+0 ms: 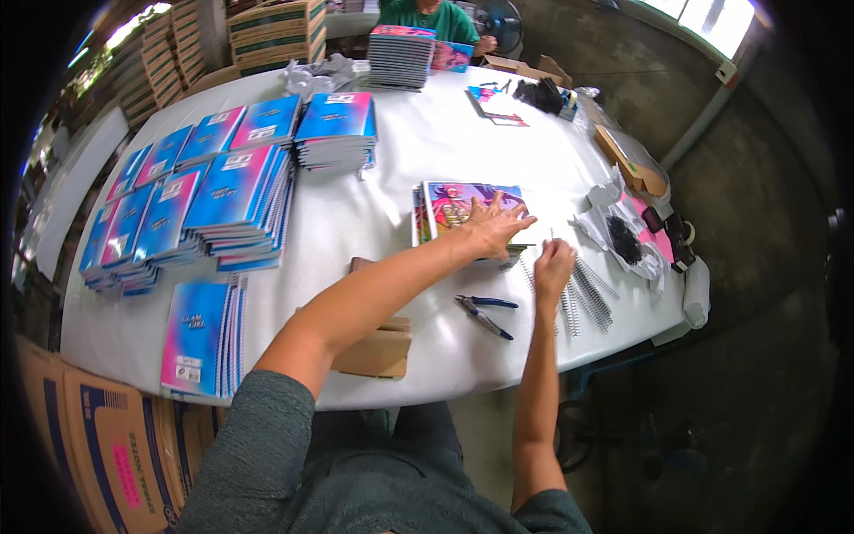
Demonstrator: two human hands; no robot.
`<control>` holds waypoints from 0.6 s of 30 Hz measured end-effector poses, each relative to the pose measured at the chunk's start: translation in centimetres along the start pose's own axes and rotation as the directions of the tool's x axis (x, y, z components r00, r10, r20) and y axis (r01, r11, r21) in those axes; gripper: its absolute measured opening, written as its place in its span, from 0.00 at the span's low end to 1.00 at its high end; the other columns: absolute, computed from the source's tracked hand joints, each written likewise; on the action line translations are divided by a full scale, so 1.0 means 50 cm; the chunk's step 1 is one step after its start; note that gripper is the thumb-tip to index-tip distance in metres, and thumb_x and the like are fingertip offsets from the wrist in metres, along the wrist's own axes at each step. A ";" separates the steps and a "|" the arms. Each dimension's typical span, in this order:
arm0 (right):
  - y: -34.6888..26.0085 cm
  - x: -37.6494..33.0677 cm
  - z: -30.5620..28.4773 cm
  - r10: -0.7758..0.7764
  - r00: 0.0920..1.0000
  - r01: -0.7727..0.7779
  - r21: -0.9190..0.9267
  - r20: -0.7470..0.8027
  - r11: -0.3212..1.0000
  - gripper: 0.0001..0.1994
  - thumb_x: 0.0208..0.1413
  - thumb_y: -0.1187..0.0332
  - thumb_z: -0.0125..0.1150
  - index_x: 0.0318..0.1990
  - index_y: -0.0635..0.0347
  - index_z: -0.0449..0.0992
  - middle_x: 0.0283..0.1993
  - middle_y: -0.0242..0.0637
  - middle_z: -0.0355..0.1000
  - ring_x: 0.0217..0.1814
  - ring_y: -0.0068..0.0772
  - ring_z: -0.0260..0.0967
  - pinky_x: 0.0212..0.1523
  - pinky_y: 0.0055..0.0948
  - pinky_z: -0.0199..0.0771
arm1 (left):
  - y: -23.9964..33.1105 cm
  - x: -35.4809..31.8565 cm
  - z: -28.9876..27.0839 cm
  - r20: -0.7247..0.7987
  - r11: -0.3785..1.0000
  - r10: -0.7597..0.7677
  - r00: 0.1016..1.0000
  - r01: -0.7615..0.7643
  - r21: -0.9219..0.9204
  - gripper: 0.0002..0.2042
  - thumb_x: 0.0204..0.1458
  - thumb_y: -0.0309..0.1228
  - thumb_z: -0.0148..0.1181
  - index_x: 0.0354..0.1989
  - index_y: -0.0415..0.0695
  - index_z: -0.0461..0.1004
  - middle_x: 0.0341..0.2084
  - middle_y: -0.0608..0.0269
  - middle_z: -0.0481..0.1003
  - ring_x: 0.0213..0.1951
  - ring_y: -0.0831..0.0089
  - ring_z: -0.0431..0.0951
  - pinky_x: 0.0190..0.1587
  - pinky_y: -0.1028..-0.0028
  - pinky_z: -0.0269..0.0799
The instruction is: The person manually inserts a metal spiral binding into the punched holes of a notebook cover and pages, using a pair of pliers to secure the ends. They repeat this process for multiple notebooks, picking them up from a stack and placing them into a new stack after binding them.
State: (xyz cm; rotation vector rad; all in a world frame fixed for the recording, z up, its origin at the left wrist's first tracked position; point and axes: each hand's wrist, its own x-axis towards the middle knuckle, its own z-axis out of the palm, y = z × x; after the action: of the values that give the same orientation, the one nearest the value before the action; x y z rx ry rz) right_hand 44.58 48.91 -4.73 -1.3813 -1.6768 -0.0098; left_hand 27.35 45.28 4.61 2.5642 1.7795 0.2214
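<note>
My left hand (pixel 498 228) lies with fingers spread on the colourful illustrated cover of a notebook stack (pixel 449 206) at the middle of the table. Just right of that stack, my right hand (pixel 556 263) is closed in a pinch on a thin spiral binding coil (pixel 551 235), whose end pokes out above the fingers. More loose coils (pixel 587 294) lie fanned out beside the right hand. Between my forearms rests a pair of pliers (pixel 485 315) with dark blue handles. My left forearm partly covers a brown cardboard piece (pixel 378 347).
Piles of blue and pink spiral notebooks (pixel 231 191) fill the left side. Crumpled paper with black coils (pixel 625 238) and a tape dispenser (pixel 683 240) sit at the right edge. Across the table, a person in green (pixel 436 20) is behind another notebook stack (pixel 402 60). Cardboard boxes (pixel 116 445) stand lower left.
</note>
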 end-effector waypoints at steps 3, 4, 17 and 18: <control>-0.072 -0.168 -0.054 -0.253 0.931 0.200 0.211 0.263 0.957 0.20 0.47 0.77 0.66 0.50 0.64 0.70 0.49 0.55 0.68 0.55 0.57 0.64 0.53 0.49 0.65 | -0.030 0.065 0.038 0.293 0.998 -0.047 0.955 0.058 -0.029 0.39 0.41 0.38 0.69 0.67 0.59 0.62 0.66 0.61 0.62 0.62 0.50 0.68 0.58 0.47 0.69; -0.098 -0.200 -0.090 -0.233 0.894 0.191 0.143 0.384 0.971 0.23 0.49 0.68 0.69 0.53 0.58 0.71 0.54 0.50 0.68 0.58 0.53 0.63 0.55 0.48 0.64 | -0.035 0.070 0.051 0.192 0.998 0.058 0.980 -0.056 -0.017 0.36 0.40 0.34 0.68 0.64 0.53 0.67 0.59 0.55 0.71 0.52 0.54 0.77 0.53 0.57 0.74; 0.014 -0.151 -0.111 -0.166 0.952 0.155 0.063 0.257 0.986 0.07 0.56 0.71 0.63 0.41 0.62 0.77 0.51 0.49 0.70 0.54 0.48 0.68 0.52 0.44 0.68 | -0.094 0.086 -0.002 0.139 0.927 0.311 0.940 -0.268 -0.261 0.33 0.40 0.28 0.67 0.62 0.44 0.69 0.51 0.50 0.76 0.50 0.56 0.78 0.54 0.64 0.73; 0.007 -0.140 -0.111 -0.166 0.956 0.135 0.138 0.244 0.981 0.06 0.56 0.73 0.63 0.40 0.64 0.77 0.50 0.49 0.71 0.52 0.48 0.69 0.50 0.43 0.69 | -0.099 0.089 -0.008 0.153 0.922 0.301 0.941 -0.246 -0.300 0.34 0.40 0.28 0.68 0.62 0.44 0.69 0.52 0.50 0.76 0.50 0.56 0.78 0.55 0.65 0.72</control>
State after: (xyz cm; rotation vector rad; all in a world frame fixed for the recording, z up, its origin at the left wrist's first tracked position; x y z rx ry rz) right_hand 47.90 40.75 -6.28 -1.1998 -1.9603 0.1858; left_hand 24.21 51.15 5.06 2.5198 1.2216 0.1957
